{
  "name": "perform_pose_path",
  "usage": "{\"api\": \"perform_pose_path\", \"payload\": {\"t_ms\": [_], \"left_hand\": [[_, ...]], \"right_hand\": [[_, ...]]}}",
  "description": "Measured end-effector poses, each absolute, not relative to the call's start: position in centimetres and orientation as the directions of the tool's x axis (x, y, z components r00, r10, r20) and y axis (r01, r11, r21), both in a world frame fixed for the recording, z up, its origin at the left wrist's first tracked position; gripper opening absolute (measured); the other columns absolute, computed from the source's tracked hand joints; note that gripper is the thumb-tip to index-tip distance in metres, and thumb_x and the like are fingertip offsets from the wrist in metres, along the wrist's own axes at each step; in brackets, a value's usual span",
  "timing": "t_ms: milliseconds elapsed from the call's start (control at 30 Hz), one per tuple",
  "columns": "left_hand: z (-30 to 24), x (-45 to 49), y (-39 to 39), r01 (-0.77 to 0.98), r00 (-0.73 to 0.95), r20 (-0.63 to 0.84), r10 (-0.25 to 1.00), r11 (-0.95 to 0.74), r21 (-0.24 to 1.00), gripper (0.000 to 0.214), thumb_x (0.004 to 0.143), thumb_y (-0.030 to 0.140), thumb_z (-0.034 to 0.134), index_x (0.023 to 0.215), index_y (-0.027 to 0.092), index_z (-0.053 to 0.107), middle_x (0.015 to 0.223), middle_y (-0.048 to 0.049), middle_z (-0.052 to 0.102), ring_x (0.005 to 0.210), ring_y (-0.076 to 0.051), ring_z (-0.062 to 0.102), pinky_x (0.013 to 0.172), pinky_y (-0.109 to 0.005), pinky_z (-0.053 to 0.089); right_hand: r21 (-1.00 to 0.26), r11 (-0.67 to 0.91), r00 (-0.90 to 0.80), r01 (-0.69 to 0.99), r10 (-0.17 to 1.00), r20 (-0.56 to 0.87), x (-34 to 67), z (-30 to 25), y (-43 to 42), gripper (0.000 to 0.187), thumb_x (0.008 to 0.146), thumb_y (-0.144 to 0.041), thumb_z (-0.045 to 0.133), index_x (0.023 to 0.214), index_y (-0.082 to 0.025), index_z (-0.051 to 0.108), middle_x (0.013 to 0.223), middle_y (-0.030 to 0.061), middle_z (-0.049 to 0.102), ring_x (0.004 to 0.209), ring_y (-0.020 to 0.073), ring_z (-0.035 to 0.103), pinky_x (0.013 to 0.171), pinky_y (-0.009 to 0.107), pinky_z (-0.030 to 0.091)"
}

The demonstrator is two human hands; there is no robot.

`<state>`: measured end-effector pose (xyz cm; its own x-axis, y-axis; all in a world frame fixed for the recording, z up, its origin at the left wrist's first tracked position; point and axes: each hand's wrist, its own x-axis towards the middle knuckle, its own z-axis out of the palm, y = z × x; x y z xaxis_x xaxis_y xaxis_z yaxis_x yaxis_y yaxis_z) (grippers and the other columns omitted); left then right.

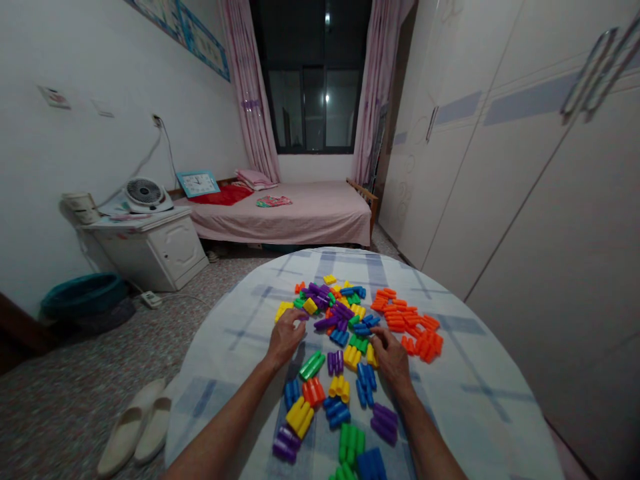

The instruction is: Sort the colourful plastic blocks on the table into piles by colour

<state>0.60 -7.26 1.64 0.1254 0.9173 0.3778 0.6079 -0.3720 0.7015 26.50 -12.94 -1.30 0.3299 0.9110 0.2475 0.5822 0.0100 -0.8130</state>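
A spread of coloured plastic tube blocks (340,333) lies on a round table with a pale checked cloth (470,400). A separate heap of orange blocks (410,323) sits at the right. My left hand (285,337) rests on the cloth at the pile's left edge, fingers curled onto a purple block (302,315) beside a yellow block (283,309). My right hand (390,353) lies at the pile's right side, fingers bent over blue and green blocks (361,330), just left of the orange heap. What either hand grips is hidden by its fingers.
A white wardrobe (525,200) runs along the right. A pink bed (300,213) stands under the dark window. A white bedside cabinet (155,250) with a small fan (144,193) is at the left. Pale slippers (135,427) and a teal basin (83,293) lie on the floor.
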Motion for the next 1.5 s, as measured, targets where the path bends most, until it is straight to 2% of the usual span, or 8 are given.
{"api": "perform_pose_path", "payload": {"t_ms": [133, 267, 467, 733, 1000, 1167, 1333, 1500], "left_hand": [[2.2, -0.1, -4.1, 0.774, 0.125, 0.426, 0.896, -0.357, 0.523, 0.028, 0.078, 0.016, 0.048, 0.100, 0.019, 0.064, 0.111, -0.0069, 0.058, 0.106, -0.020, 0.053, 0.093, -0.035, 0.044], [2.8, -0.8, -0.4, 0.859, 0.184, 0.355, 0.916, -0.326, 0.394, 0.040, 0.076, 0.010, 0.048, 0.113, 0.019, 0.060, 0.129, -0.0085, 0.049, 0.120, -0.023, 0.044, 0.103, -0.037, 0.035], [2.9, -0.7, 4.4, 0.864, 0.258, 0.232, 0.938, -0.331, 0.378, 0.047, 0.072, 0.007, 0.051, 0.117, 0.019, 0.059, 0.132, -0.0108, 0.048, 0.119, -0.024, 0.048, 0.101, -0.036, 0.036], [2.8, -0.6, 7.3, 0.848, 0.374, 0.109, 0.921, -0.387, 0.363, 0.052, 0.061, 0.005, 0.057, 0.110, 0.025, 0.063, 0.110, -0.0038, 0.063, 0.102, -0.021, 0.058, 0.087, -0.026, 0.043], [2.8, -2.4, 7.9, 0.918, 0.222, 0.144, 0.964, -0.257, 0.303, 0.033, 0.071, 0.016, 0.057, 0.102, 0.022, 0.061, 0.096, -0.0048, 0.057, 0.088, -0.019, 0.057, 0.078, -0.026, 0.043], [4.0, -5.9, 7.3, 0.956, 0.077, 0.190, 0.979, -0.126, 0.266, 0.026, 0.076, 0.013, 0.048, 0.099, 0.018, 0.060, 0.097, -0.0066, 0.053, 0.089, -0.018, 0.055, 0.078, -0.026, 0.042], [3.5, -8.6, 4.5, 0.971, 0.052, 0.197, 0.979, -0.096, 0.221, 0.023, 0.078, 0.016, 0.047, 0.097, 0.019, 0.061, 0.098, -0.0068, 0.054, 0.088, -0.018, 0.056, 0.079, -0.026, 0.043], [1.8, -8.5, 0.7, 0.967, 0.107, 0.270, 0.957, -0.164, 0.196, 0.023, 0.082, 0.021, 0.046, 0.098, 0.021, 0.063, 0.117, -0.0077, 0.053, 0.110, -0.023, 0.049, 0.095, -0.033, 0.038]], "right_hand": [[-0.809, 0.010, 0.320, 0.587, 0.916, 0.243, 26.5, -1.1, -13.0, 0.034, 0.077, -0.041, 0.042, 0.093, -0.020, 0.064, 0.088, 0.0052, 0.069, 0.081, 0.0210, 0.063, 0.071, 0.030, 0.045], [-0.799, 0.012, 0.314, 0.601, 0.916, 0.250, 26.5, -1.0, -13.0, 0.033, 0.078, -0.041, 0.042, 0.093, -0.021, 0.064, 0.089, 0.0051, 0.069, 0.080, 0.0210, 0.063, 0.070, 0.029, 0.046], [-0.786, 0.021, 0.298, 0.618, 0.918, 0.260, 26.8, -1.3, -12.9, 0.031, 0.078, -0.040, 0.043, 0.090, -0.022, 0.065, 0.086, 0.0035, 0.070, 0.077, 0.0205, 0.063, 0.067, 0.028, 0.047], [-0.785, -0.003, 0.291, 0.619, 0.930, 0.226, 27.1, -2.0, -12.8, 0.031, 0.081, -0.043, 0.042, 0.094, -0.024, 0.063, 0.091, 0.0032, 0.069, 0.083, 0.0206, 0.063, 0.070, 0.027, 0.047], [-0.797, -0.023, 0.308, 0.603, 0.929, 0.207, 27.0, -1.9, -12.9, 0.033, 0.080, -0.043, 0.043, 0.094, -0.022, 0.064, 0.093, 0.0049, 0.069, 0.082, 0.0210, 0.063, 0.069, 0.028, 0.047], [-0.789, -0.024, 0.297, 0.614, 0.933, 0.203, 26.9, -1.8, -12.9, 0.032, 0.081, -0.041, 0.042, 0.095, -0.022, 0.063, 0.092, 0.0039, 0.069, 0.082, 0.0204, 0.062, 0.071, 0.028, 0.047], [-0.789, -0.008, 0.284, 0.614, 0.935, 0.211, 26.9, -1.7, -12.8, 0.029, 0.083, -0.040, 0.041, 0.094, -0.024, 0.063, 0.092, 0.0025, 0.069, 0.084, 0.0199, 0.062, 0.072, 0.028, 0.046], [-0.791, 0.004, 0.289, 0.612, 0.930, 0.228, 26.9, -1.7, -12.7, 0.030, 0.081, -0.041, 0.043, 0.093, -0.023, 0.064, 0.094, 0.0039, 0.069, 0.085, 0.0205, 0.062, 0.074, 0.029, 0.046]]}}
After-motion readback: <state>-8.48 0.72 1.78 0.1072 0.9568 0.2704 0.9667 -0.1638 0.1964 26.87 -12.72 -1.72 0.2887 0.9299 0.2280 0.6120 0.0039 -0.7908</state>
